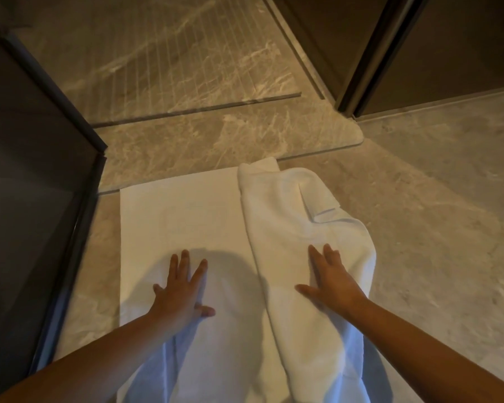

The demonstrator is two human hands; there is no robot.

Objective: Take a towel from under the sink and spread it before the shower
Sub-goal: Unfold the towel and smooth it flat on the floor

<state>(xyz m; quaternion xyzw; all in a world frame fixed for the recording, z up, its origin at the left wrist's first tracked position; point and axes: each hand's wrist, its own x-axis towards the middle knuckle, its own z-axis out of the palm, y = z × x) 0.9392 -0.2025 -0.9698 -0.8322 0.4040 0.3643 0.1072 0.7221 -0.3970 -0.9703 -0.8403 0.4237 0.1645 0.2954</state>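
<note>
Where dark glass panel (38, 175) meets sill (245, 141), half-spread towel (181, 216).

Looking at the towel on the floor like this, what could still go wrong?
The right half of the towel is still folded over in a thick bunch, so it could stay lumpy underfoot. Both hands, left hand and right hand, press flat on it over smooth marble floor, where the towel might slide.

towel (181, 222) flat on marble floor (419, 228), right half folded over | my left hand (179, 292) palm down on it | my right hand (329, 280) flat on fold
</note>
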